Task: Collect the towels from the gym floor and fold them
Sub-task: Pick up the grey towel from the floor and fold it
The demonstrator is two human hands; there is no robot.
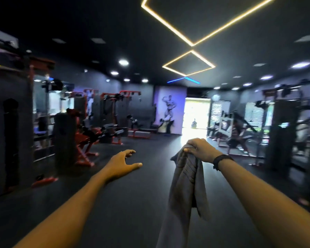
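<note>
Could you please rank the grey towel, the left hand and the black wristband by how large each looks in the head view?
1. Grey towel, largest by far, though it hangs close to the camera.
2. Left hand.
3. Black wristband on the right wrist, smallest.

Dark gym floor [141,203], red-framed machines [82,140] stood along its left side, benches and racks [240,138] stood at right, all blurred

Towel [184,185] grey, faint ribbed stripes. Wristband [220,161] black. Floor [132,203] dark grey. Machine frames [82,151] red. Ceiling light strips [189,63] yellow.
</note>
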